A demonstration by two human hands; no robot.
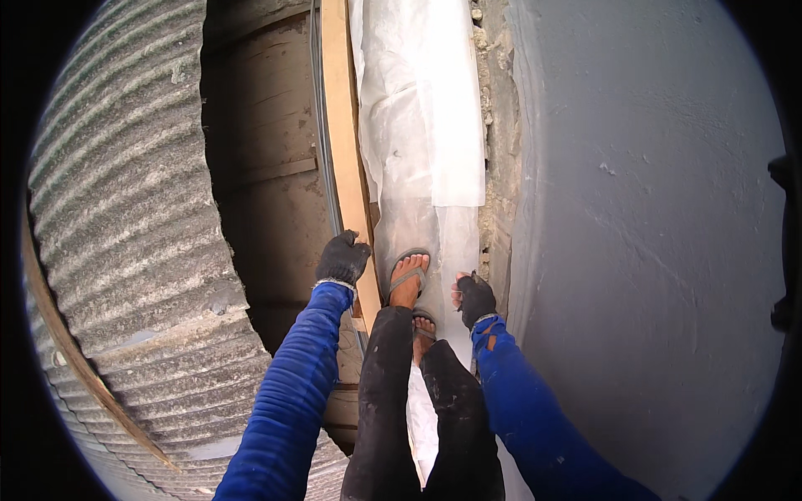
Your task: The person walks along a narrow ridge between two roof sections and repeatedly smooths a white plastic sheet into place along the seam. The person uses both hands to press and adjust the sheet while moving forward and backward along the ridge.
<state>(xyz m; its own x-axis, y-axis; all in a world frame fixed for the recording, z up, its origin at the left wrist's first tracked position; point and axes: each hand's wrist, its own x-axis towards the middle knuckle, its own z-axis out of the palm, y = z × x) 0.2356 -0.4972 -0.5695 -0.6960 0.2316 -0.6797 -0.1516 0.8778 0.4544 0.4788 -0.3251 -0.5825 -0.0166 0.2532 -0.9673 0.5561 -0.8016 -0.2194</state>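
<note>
My left hand (342, 257), in a dark glove, is closed, its fingers curled in over the left edge of a pale wooden beam (344, 125). Whether it grips the beam or is only held above it, I cannot tell. Grey cables (324, 142) run along the beam's left side. My right hand (476, 298), in a dark glove with bare fingertips, is curled shut above the translucent plastic sheet (401, 150); anything inside it is hidden. Both forearms wear blue sleeves. My feet (408, 280), in flip-flops, stand on the sheet, one ahead of the other.
Corrugated grey roofing (142, 192) with a ragged edge spreads at left, with a thin wooden strip (83, 367) across it. Between roofing and beam lies a dark recess with brown boards (271, 134). Rough broken masonry (501, 108) borders a smooth grey wall (643, 209) at right.
</note>
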